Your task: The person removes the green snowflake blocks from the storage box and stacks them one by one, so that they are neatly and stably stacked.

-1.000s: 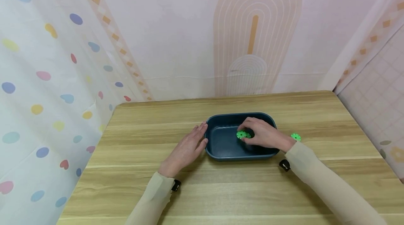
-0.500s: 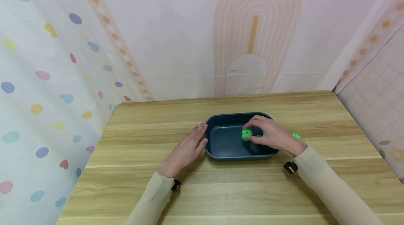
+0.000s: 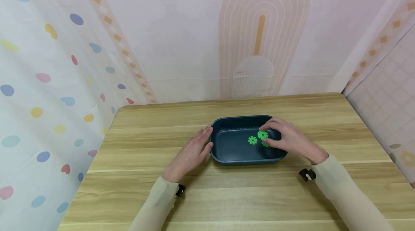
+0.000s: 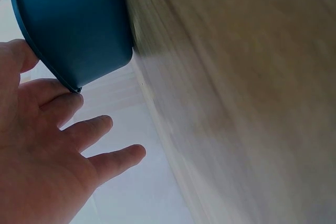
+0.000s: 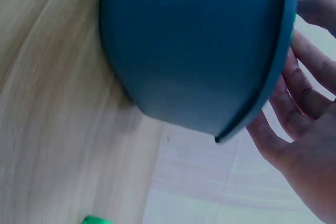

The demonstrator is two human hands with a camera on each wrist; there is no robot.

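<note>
A dark blue oblong tray [image 3: 233,152] sits on the wooden table. Inside it, towards the right, a green notched disc [image 3: 252,140] lies flat, and another green disc [image 3: 265,144] shows partly beside my right thumb. My right hand [image 3: 291,139] reaches over the tray's right end and pinches a third green notched disc [image 3: 263,135] between thumb and index finger. In the right wrist view the tray wall [image 5: 194,51] hides most of that disc. My left hand [image 3: 189,153] touches the tray's left end with fingers fairly straight, thumb and fingertips at the rim [image 4: 52,72].
Another green piece [image 5: 97,220] lies on the table outside the tray, seen in the right wrist view; the right hand and forearm cover that spot in the head view. Patterned curtain cloth [image 3: 188,44] hangs behind the table's far edge [image 3: 181,102].
My right hand has moved right within the tray, carrying the pinched disc and uncovering one lying flat. The loose disc on the table has become hidden behind it. My left hand stays put.
</note>
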